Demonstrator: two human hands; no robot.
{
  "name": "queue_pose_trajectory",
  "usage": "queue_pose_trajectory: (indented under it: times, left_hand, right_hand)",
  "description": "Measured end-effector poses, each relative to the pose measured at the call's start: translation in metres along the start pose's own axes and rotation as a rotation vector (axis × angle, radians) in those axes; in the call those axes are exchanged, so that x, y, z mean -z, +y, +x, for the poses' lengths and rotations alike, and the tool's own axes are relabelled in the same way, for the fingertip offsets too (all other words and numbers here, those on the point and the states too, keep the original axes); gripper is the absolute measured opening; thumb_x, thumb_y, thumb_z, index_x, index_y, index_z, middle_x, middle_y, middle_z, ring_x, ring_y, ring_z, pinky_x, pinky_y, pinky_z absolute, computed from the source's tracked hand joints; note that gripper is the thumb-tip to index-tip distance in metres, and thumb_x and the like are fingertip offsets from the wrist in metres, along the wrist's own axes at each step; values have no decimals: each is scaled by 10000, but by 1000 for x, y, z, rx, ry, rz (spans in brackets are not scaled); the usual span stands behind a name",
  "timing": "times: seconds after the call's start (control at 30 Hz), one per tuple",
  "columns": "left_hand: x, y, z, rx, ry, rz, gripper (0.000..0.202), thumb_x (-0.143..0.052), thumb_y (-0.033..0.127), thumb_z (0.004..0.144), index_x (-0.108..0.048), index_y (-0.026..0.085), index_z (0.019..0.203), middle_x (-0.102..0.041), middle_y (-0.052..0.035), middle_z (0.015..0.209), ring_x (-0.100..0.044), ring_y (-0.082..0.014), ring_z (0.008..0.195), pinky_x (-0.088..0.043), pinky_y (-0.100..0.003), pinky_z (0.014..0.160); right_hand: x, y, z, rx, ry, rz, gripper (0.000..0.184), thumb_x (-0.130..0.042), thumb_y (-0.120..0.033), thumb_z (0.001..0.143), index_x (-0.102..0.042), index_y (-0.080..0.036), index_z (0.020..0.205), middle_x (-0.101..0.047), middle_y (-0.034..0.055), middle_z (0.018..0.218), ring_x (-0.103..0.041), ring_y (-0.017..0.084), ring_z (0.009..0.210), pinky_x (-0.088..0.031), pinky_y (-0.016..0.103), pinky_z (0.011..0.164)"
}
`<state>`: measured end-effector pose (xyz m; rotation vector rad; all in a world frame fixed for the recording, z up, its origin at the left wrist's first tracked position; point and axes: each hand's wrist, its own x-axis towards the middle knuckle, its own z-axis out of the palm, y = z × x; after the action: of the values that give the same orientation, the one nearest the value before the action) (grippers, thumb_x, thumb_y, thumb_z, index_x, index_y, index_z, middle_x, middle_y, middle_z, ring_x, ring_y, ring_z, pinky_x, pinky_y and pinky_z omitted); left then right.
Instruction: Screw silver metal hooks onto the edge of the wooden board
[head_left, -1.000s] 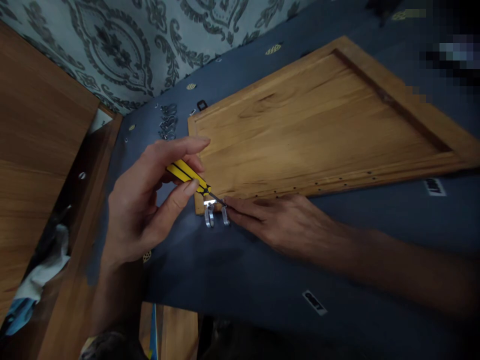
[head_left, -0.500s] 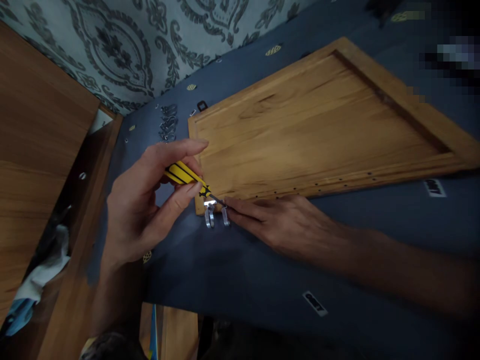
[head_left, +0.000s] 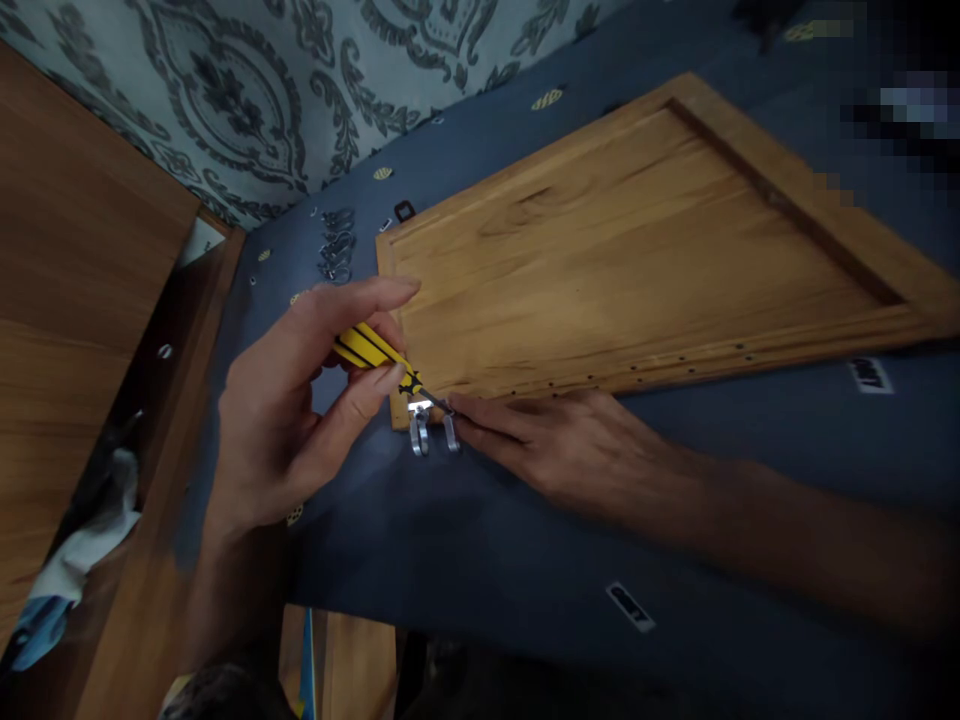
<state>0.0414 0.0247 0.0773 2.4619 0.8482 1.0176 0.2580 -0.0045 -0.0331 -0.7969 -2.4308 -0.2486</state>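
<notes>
My left hand [head_left: 300,400] is closed around the yellow-and-black handle of a screwdriver [head_left: 373,350], with its index finger stretched out above it. The shaft slants down to the right, its tip at a small metal bracket [head_left: 421,408] with curved prongs. That bracket sits on the near left corner of a wooden panel [head_left: 570,270], its prongs jutting past the edge. From the right, my right hand [head_left: 570,440] reaches in with fingers together, the fingertips pressed on the bracket's right end beside the screwdriver tip. Any screw there is hidden.
Several small metal pieces [head_left: 337,245] lie on the dark blue cloth [head_left: 480,560] beyond my left hand. A black ring-like piece [head_left: 404,211] is by the panel's far left corner. Brown wooden furniture [head_left: 82,230] stands at left; patterned wallpaper [head_left: 225,90] is behind.
My left hand has shifted very slightly to the right with the screwdriver. The panel, bracket and my right hand look unmoved.
</notes>
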Motion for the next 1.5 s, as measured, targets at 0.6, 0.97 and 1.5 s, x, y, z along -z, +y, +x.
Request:
queue_pose_trajectory:
  times: [0.6, 0.97, 1.5]
  left_hand:
    - [1, 0, -1, 34, -42, -12, 548, -650, 31, 932, -641, 311, 1403, -675, -38, 1026, -656, -204, 937, -530, -380, 701]
    - [2, 0, 0, 4, -35, 7, 540, -658, 44, 936, -641, 321, 1399, -680, -29, 1025, -658, -194, 914, -530, -362, 680]
    - [-1, -7, -1, 1, 5, 81, 467, -730, 235, 940, -648, 347, 1386, -700, -40, 972, -672, -225, 866, -561, -374, 647]
  right_hand:
    - [2, -1, 1, -22, 4, 9, 325, -567, -42, 925, -771, -213, 1111, -779, -6, 1240, -731, 169, 580, -558, 321, 434]
    - [0, 0, -1, -39, 23, 4, 356, -517, -33, 935, -761, -225, 1110, -779, 1, 1227, -738, 164, 611, -542, 320, 440]
    - [4, -1, 1, -49, -69, 17, 365, -505, -45, 938, -757, -216, 1140, -763, 63, 1218, -718, 175, 562, -520, 326, 425]
